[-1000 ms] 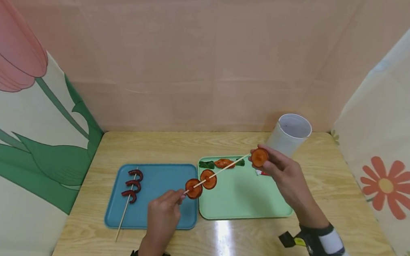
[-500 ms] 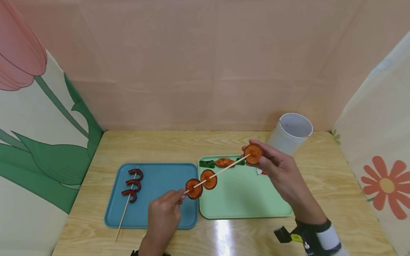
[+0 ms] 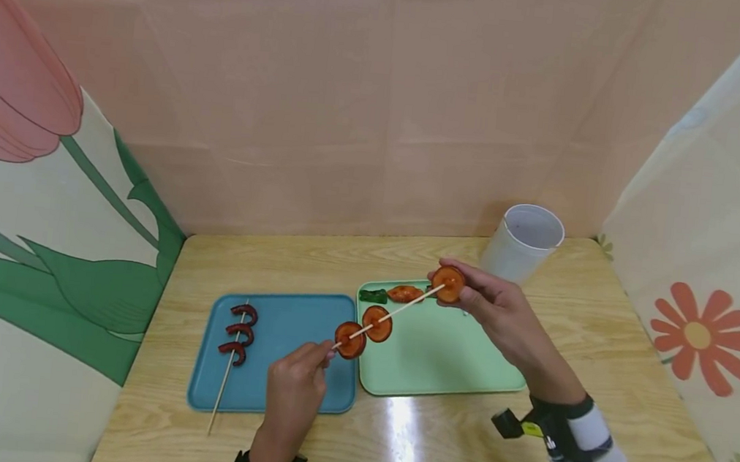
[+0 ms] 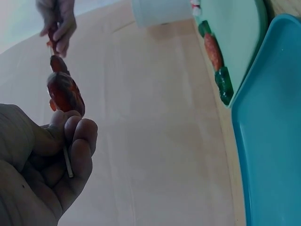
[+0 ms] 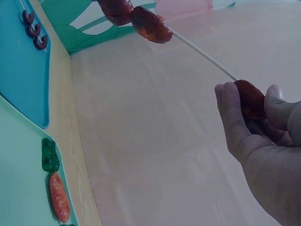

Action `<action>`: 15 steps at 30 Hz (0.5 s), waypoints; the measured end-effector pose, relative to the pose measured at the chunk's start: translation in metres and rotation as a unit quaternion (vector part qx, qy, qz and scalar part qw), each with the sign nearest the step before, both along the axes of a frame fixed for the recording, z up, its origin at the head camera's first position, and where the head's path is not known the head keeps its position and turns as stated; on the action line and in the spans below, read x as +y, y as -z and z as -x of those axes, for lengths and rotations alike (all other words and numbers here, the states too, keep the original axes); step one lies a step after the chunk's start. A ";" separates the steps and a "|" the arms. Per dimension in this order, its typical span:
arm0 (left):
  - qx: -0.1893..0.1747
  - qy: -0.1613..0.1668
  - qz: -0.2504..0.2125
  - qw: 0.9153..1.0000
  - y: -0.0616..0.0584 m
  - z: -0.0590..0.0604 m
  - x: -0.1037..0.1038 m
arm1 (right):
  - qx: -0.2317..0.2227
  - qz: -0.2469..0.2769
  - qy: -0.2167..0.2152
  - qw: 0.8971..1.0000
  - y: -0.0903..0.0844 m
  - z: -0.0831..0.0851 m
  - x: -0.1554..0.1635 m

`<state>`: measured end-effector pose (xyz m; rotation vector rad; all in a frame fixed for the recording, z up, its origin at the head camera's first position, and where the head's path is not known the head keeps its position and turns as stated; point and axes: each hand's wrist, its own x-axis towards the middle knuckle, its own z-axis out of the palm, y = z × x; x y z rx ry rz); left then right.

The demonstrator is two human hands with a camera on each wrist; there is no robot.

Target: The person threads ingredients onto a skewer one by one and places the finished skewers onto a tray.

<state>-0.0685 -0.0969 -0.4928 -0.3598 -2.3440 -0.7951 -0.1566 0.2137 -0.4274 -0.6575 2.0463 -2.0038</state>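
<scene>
My left hand (image 3: 293, 389) pinches a thin wooden skewer (image 3: 413, 302) near its lower end, the stub showing between the fingers in the left wrist view. Two round, reddish-brown slices (image 3: 377, 323) are threaded on it just beyond those fingers. My right hand (image 3: 507, 320) grips a third round slice (image 5: 250, 100) by its edges between thumb and fingers. The skewer's upper end meets the face of this slice; whether it comes out behind cannot be seen. The skewer slants up to the right above a green tray (image 3: 444, 362) and a blue tray (image 3: 303, 313).
On the blue tray lies another skewer (image 3: 222, 387) with three curled dark red pieces, its lower end overhanging the front rim. Green pieces (image 3: 374, 296) and an orange piece (image 3: 405, 293) lie along the green tray's back edge. A white cup (image 3: 519, 248) stands behind.
My right hand has moved left with the third slice, bringing it onto the skewer's tip and slightly down along it. The left hand has stayed in place.
</scene>
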 end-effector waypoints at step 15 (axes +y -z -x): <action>0.050 0.020 0.014 0.998 -0.002 0.005 0.008 | -0.048 -0.055 -0.041 0.997 0.012 -0.013 -0.032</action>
